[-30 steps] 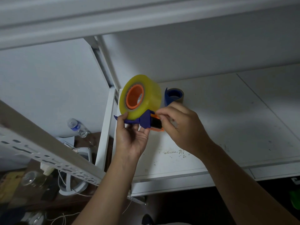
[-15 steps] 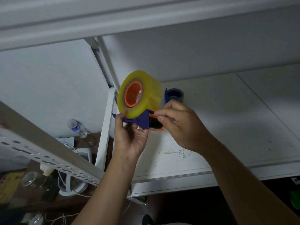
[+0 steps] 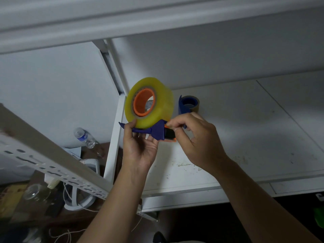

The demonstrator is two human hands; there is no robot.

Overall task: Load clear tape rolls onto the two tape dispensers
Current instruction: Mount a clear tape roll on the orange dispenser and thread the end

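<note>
A fat yellowish clear tape roll [image 3: 157, 104] sits on the orange hub of a blue tape dispenser [image 3: 156, 131], held up over the left end of the white shelf [image 3: 245, 137]. My left hand [image 3: 140, 148] grips the dispenser's blue frame from below, thumb on its left tip. My right hand [image 3: 198, 139] pinches at the dispenser's orange and black cutter end. Behind them a second blue dispenser with a thin brownish tape roll [image 3: 188, 105] stands on the shelf.
A white shelf post [image 3: 114, 142] stands just left of my hands, and a perforated metal rail [image 3: 52, 163] crosses the lower left. Below it lie a plastic water bottle [image 3: 84, 137], a glass, cables and a white round object on a dark surface.
Both hands have lifted the loaded dispenser slightly and tilted the roll, so its orange hub faces me more. My right fingers have shifted along the cutter end.
</note>
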